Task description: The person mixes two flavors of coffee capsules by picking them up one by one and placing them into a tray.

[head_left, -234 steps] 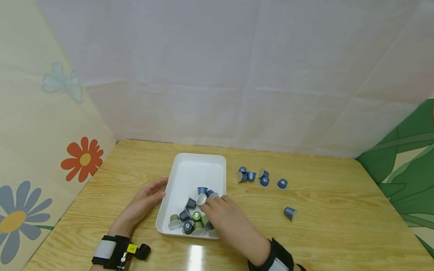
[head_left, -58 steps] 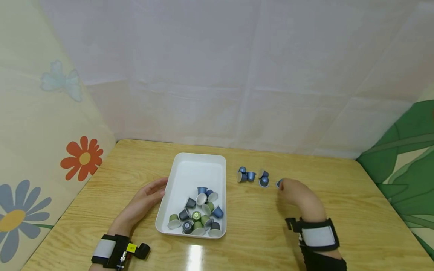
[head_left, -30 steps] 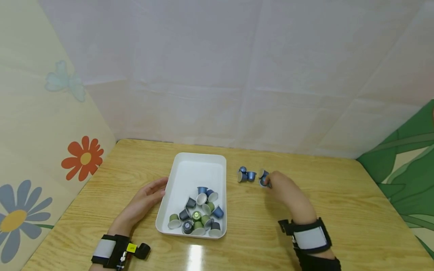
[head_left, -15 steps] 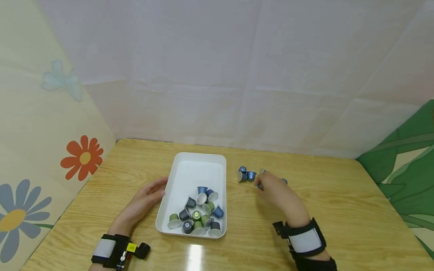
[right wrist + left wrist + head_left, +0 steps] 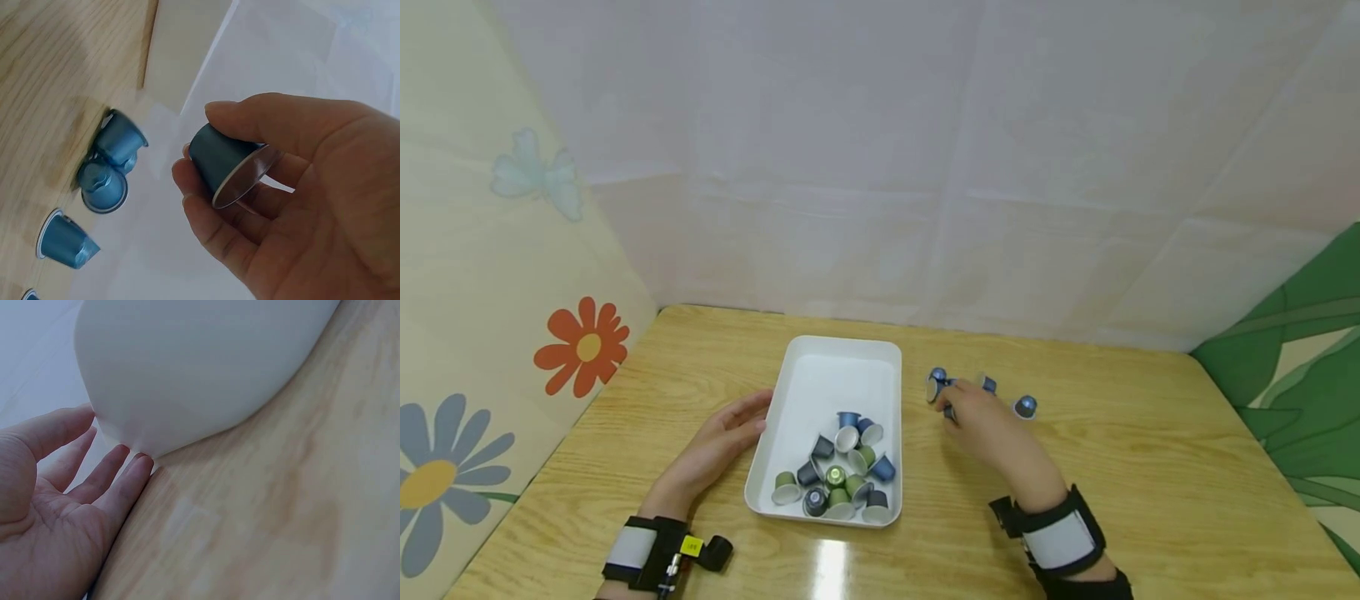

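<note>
My right hand [image 5: 988,429] pinches a blue coffee capsule [image 5: 228,159] between thumb and fingers, its pale lid facing the palm in the right wrist view. In the head view the hand is over the table right of the tray, fingertips at a small cluster of blue capsules [image 5: 934,387] and partly covering it. My left hand [image 5: 722,446] rests with loosely extended fingers against the left side of the white tray [image 5: 835,343]; in the left wrist view its fingertips [image 5: 140,464] touch the tray wall. Green, blue and dark capsules [image 5: 838,504] lie in the tray's near half.
Behind the right hand lies another blue capsule [image 5: 988,383], with one more capsule [image 5: 1025,407] to its right. The wooden table [image 5: 1150,467] extends to the right. A pale cloth backdrop [image 5: 925,167] hangs along the back edge.
My right hand went from the tray to the capsules on the table, took one from the middle pair and carried it left toward the cluster. The left hand has stayed at the tray.
</note>
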`<state>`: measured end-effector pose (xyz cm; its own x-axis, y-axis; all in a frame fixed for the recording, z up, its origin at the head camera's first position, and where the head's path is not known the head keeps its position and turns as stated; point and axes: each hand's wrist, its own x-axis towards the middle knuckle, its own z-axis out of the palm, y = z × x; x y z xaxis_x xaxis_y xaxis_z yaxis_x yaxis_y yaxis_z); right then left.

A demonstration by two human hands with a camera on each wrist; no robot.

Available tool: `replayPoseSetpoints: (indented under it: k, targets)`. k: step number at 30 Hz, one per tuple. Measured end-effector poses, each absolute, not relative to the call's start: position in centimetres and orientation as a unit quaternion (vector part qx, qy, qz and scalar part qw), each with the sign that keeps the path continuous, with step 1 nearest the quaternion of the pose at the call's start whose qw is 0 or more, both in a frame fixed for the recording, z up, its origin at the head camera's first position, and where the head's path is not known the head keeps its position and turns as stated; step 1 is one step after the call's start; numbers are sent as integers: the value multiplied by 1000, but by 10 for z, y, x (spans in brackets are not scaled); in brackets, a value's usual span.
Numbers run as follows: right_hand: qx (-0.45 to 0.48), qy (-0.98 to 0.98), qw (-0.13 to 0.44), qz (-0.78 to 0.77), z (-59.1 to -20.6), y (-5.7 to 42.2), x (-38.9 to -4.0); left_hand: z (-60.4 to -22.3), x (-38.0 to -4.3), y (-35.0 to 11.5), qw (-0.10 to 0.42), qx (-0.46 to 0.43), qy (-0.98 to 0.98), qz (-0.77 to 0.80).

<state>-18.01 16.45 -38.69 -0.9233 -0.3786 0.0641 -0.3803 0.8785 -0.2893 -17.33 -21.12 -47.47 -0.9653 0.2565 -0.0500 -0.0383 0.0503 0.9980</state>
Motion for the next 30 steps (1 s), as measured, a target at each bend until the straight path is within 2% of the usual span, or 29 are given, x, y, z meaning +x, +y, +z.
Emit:
replayPoseSetpoints:
  k: [9, 20, 30]
  targets:
    - [246, -961, 32, 121, -382, 150, -167, -475, -174, -211, 109, 76, 719, 683]
    - [326, -935, 101, 96, -378, 131, -145, -476, -174, -212, 108, 70, 719, 683]
    - [352, -927, 88, 98, -379, 118, -134, -474, -174, -210, 111, 60, 727, 675]
